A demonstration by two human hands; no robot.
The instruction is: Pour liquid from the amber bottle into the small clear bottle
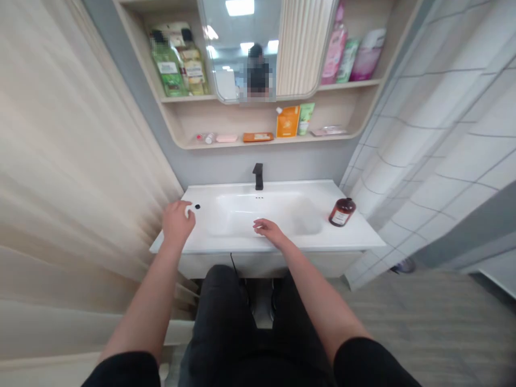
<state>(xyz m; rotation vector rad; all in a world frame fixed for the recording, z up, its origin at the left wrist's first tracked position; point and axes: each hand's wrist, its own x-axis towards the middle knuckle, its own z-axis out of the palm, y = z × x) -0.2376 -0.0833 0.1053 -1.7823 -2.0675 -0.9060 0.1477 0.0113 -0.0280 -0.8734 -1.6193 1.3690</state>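
Note:
My left hand is over the left end of the white counter, with fingers and thumb curled around a small white object with a round black end. The hand covers most of this object, and its kind cannot be made out. Above the front part of the white sink basin hovers my right hand, its fingers loosely bent and apart, holding nothing. Behind the basin stands a black faucet. A brown bottle with a pale label sits on the counter's right side.
Above hangs a mirror cabinet whose shelves hold several bottles, an orange pouch, a green tube and an orange packet. A beige curtain borders the left; a tiled wall borders the right.

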